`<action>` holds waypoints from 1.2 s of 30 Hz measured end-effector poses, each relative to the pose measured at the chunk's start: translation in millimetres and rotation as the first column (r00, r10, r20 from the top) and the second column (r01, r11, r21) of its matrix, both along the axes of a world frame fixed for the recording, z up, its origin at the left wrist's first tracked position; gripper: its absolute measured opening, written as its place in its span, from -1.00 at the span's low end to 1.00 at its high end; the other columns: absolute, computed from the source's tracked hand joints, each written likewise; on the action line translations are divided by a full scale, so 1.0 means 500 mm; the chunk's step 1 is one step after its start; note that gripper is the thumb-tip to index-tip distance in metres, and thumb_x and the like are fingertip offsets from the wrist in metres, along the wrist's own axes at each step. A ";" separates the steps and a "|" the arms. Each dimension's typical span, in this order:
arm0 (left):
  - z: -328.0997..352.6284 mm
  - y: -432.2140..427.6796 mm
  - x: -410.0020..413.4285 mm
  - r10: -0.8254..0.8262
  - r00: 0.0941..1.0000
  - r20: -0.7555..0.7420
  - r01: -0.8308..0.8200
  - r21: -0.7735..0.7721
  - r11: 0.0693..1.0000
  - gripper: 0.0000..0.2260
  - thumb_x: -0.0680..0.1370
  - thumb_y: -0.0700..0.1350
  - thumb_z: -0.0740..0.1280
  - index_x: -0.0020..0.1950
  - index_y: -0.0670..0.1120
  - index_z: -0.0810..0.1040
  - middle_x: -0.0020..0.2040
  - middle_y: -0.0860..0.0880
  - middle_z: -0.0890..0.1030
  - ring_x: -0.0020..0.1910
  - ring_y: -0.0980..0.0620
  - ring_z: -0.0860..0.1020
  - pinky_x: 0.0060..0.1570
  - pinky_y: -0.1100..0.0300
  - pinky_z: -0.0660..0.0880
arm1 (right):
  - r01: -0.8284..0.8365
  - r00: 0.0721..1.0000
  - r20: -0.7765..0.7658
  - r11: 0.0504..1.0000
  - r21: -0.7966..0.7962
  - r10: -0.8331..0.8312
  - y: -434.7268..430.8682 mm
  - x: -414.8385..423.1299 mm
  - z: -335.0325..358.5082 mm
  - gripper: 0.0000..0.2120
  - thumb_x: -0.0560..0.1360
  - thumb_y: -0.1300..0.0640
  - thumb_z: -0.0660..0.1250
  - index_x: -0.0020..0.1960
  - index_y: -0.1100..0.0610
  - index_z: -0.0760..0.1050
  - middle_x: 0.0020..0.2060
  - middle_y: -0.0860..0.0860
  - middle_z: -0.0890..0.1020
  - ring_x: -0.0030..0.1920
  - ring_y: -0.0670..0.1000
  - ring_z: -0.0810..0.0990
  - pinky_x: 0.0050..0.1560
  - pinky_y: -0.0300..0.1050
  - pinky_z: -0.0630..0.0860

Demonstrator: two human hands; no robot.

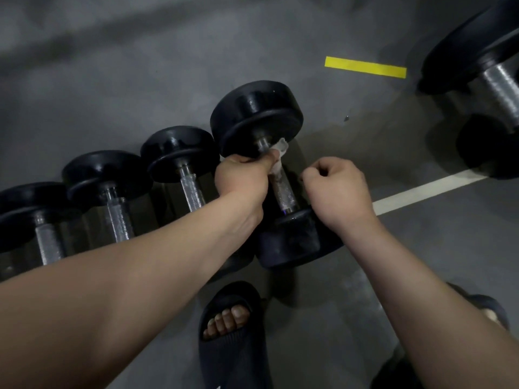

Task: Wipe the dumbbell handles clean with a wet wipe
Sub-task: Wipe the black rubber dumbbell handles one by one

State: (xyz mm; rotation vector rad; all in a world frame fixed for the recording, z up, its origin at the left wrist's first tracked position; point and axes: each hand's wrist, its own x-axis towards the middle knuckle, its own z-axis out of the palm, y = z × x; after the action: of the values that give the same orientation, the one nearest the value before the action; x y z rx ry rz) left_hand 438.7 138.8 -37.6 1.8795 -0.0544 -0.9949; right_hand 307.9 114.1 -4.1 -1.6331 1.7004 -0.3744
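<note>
Floor: dark grey gym surface [168, 80], dim light, marked with a short yellow tape strip [365, 67] and a white painted line [421, 190].

Row of black round-headed dumbbells lies on the floor, handles roughly parallel. Three smaller ones sit at the left: first [28, 206], second [104, 175], third [179, 153]. The fourth dumbbell [255, 116] is the largest in the row and is the one being handled. A much larger dumbbell [477, 51] lies well apart at the upper right edge.

Left hand [241, 178]: fingers curled round the far end of the knurled handle [285, 192], just below the far head. The white wet wipe [280, 148] is bunched under the thumb and fingers against the metal. A crumpled end sticks out toward the head and a strip trails along the handle.

Right hand [337, 189]: fingers drawn into a loose fist, thumb against the index finger, nothing visible inside. It sits just beside the handle, above the near head. Contact with the dumbbell cannot be judged.

Near side of the handle is bare and shiny.

A dark slide sandal [233, 346] with toes showing is at bottom centre; a second sandal [488, 310] is partly hidden behind the right forearm.
</note>
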 end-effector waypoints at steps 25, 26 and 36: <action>0.033 -0.018 0.027 -0.053 0.963 -0.263 0.041 -0.050 0.998 -0.83 0.47 -0.21 0.55 0.01 -0.20 0.67 -0.22 -0.04 0.71 -0.33 0.08 0.65 -0.24 0.19 0.61 | 0.006 1.000 -0.004 0.999 -0.048 -0.007 0.011 0.001 0.016 -0.72 0.45 0.03 0.23 -0.34 0.19 0.42 -0.49 0.03 0.48 -0.38 0.04 0.48 -0.40 -0.08 0.35; 0.039 -0.021 0.027 -0.044 0.968 -0.246 0.029 -0.063 0.998 -0.85 0.46 -0.17 0.56 -0.04 -0.17 0.66 -0.24 -0.02 0.71 -0.33 0.08 0.65 -0.22 0.19 0.61 | 0.009 1.000 -0.006 0.999 -0.049 -0.009 0.012 0.001 0.016 -0.72 0.46 0.03 0.23 -0.35 0.19 0.42 -0.49 0.02 0.47 -0.38 0.03 0.47 -0.40 -0.09 0.34; 0.058 0.059 0.007 -0.634 0.763 -0.123 0.642 0.250 0.725 -0.76 0.40 -0.07 0.63 -0.29 -0.05 0.58 -0.42 0.00 0.65 -0.44 0.06 0.61 -0.37 0.21 0.53 | 0.051 0.998 0.034 0.995 -0.081 -0.048 0.015 -0.003 0.013 -0.70 0.45 0.05 0.24 -0.34 0.24 0.36 -0.52 0.04 0.38 -0.43 0.03 0.35 -0.41 -0.03 0.32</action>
State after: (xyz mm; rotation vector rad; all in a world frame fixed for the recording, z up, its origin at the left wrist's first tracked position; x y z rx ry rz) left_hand 442.4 168.2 -8.5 2.1529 -0.6193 -1.5655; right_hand 306.3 121.3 2.5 -1.6369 1.7239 -0.4981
